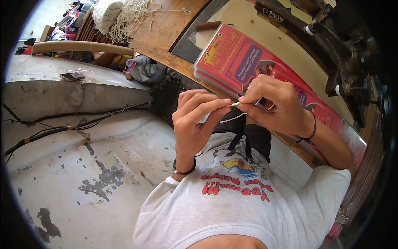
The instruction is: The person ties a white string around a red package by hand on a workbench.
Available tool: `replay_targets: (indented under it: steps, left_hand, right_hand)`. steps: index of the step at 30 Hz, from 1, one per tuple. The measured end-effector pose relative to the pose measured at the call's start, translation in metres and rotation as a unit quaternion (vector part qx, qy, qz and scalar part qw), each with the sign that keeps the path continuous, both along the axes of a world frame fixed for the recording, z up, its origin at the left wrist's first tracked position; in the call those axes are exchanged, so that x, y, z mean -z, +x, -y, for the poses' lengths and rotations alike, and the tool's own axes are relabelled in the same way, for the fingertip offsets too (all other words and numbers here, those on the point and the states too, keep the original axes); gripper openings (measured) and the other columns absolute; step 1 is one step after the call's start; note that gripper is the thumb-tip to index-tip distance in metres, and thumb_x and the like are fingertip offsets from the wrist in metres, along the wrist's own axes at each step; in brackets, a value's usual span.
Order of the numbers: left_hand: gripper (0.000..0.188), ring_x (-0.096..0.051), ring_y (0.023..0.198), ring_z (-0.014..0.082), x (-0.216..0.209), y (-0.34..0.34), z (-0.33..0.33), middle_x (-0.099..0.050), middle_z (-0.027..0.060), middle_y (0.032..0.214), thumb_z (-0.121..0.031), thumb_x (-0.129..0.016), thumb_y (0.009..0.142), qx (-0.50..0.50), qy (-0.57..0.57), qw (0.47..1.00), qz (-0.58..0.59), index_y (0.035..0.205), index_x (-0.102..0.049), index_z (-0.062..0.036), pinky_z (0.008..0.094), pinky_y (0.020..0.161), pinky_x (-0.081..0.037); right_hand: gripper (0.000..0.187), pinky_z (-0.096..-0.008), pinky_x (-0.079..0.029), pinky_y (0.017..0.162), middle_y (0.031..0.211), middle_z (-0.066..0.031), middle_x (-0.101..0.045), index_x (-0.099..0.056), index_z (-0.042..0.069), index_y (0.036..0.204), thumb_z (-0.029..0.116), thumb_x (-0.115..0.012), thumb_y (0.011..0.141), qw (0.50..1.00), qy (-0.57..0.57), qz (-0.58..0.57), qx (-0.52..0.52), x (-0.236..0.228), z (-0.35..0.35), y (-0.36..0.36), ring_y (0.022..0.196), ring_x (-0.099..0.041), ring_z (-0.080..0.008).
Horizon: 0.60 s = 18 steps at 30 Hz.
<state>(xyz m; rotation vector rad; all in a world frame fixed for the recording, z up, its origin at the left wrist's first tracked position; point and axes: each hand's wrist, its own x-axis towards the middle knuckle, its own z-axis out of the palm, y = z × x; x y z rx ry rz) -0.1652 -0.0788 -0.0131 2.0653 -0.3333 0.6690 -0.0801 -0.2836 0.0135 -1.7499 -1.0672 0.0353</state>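
Observation:
Both hands meet in front of my chest over a thin white cord. My left hand pinches it between thumb and fingertips, the other fingers stretched out alongside. Close beside it, my right hand pinches the same cord with thumb and forefinger. Between the fingertips the cord looks twisted or knotted, and a loose end hangs below. Just beyond my hands lies a stack of red printed plastic sheets with metal eyelets at the corners. Part of the stack is hidden behind my right hand.
On the wooden table at the far left lies a heap of white cord. A bucket stands below it. Dark cables run along the worn wall at left, with a phone on its ledge. Dark machinery stands at right.

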Motion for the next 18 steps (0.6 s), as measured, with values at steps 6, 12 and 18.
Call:
replay_targets:
  steps: [6,12,18]
  left_hand:
    - [0.015,-0.063,0.072,0.0183,-0.002,-0.004,-0.001,-0.07,0.0084,0.08,0.001,-0.078,0.076,-0.003,-0.079,0.994,-0.069,0.091,-0.073,-0.0002,0.0282,0.065,-0.048]
    - [0.007,-0.061,0.063,0.0121,0.004,-0.013,-0.005,-0.069,0.0087,0.078,-0.004,-0.069,0.09,0.019,-0.192,0.964,-0.182,0.093,-0.071,0.0023,0.0235,0.057,-0.047]
    - [0.01,-0.059,0.059,0.0075,-0.006,-0.016,0.008,-0.068,0.0074,0.074,-0.007,-0.067,0.093,-0.001,-0.223,0.954,-0.2,0.095,-0.07,0.0022,0.021,0.054,-0.045]
  right_hand:
    - [0.01,-0.032,-0.051,0.062,0.08,-0.0097,-0.064,-0.066,0.001,0.089,0.002,-0.074,0.082,1.0,0.006,-0.018,-0.007,0.002,0.0,0.0,0.071,-0.065,-0.023]
    - [0.012,-0.03,-0.053,0.063,0.082,-0.01,-0.064,-0.065,0.001,0.092,0.004,-0.073,0.084,0.999,-0.01,-0.052,-0.002,0.0,0.001,-0.001,0.07,-0.066,-0.0202]
    - [0.019,-0.0323,-0.052,0.066,0.085,-0.0076,-0.066,-0.068,0.004,0.098,0.012,-0.076,0.083,1.0,-0.01,-0.014,-0.008,-0.008,-0.004,-0.004,0.077,-0.064,-0.0196]
